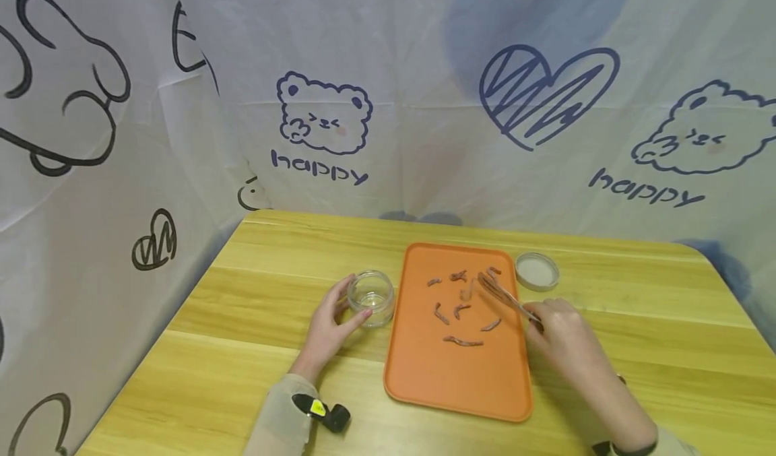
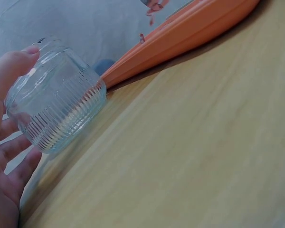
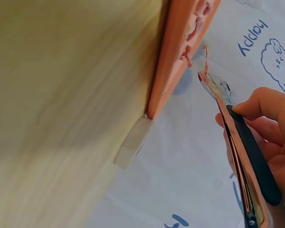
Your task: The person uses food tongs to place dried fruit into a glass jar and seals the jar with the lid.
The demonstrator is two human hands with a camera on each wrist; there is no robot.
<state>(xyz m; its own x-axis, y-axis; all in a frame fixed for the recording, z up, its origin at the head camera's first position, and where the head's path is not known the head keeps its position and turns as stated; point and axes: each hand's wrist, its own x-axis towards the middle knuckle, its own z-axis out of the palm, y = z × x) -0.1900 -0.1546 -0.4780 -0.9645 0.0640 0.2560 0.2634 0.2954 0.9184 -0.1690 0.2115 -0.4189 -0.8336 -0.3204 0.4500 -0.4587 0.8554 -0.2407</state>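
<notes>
My left hand (image 1: 330, 324) grips a clear glass jar (image 1: 372, 299) standing upright beside the tray. In the left wrist view the thumb lies at the rim of the jar (image 2: 61, 104), whose side is ribbed; no food shows inside. Over the right part of an orange tray (image 1: 457, 382), my right hand (image 1: 564, 338) holds metal tongs (image 1: 506, 296) with a black grip (image 3: 256, 156). A thin reddish strip (image 3: 206, 59) stands at the tong tips. Several brown strips (image 1: 463, 341), like dried meat, lie scattered on the tray.
A round lid (image 1: 537, 271) lies on the wooden table (image 1: 206, 321) just right of the tray's far corner. A white cloth (image 1: 412, 106) printed with bears and hearts hangs behind the table. Dark wrist devices (image 1: 321, 410) sit on both arms.
</notes>
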